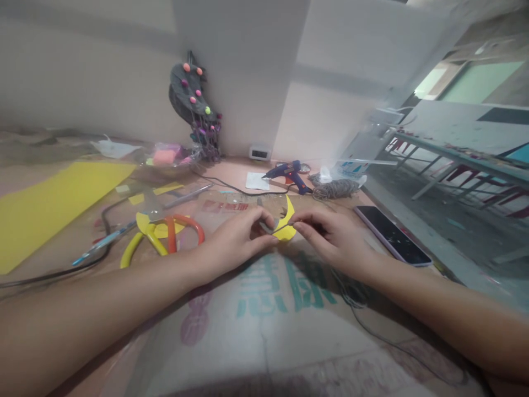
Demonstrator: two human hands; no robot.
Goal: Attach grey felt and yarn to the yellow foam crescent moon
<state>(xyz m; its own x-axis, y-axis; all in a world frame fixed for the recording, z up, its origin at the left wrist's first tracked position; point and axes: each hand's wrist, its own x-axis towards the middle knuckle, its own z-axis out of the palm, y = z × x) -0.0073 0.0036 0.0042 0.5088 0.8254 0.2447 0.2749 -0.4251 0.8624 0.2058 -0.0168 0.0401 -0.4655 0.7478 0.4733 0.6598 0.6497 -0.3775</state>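
A yellow crescent-shaped cutout (286, 234) is in front of me at the middle of the table, one horn pointing up. My left hand (246, 234) grips its left end between thumb and fingers, and grey material, apparently yarn, covers part of that end. With thumb and forefinger pinched, my right hand (330, 231) holds a strand of grey yarn (283, 226) stretched across the crescent. Loose yarn (372, 331) trails below my right wrist over the printed sheet. My fingers hide part of the crescent's left side.
Scissors with orange handles (171, 234) and yellow-handled pliers (152, 237) lie left, near a yellow sheet (53, 204). Behind are a blue glue gun (291, 173) and a grey yarn bundle (336, 189). A phone (392, 234) lies right. A decorated grey crescent (188, 94) leans against the wall.
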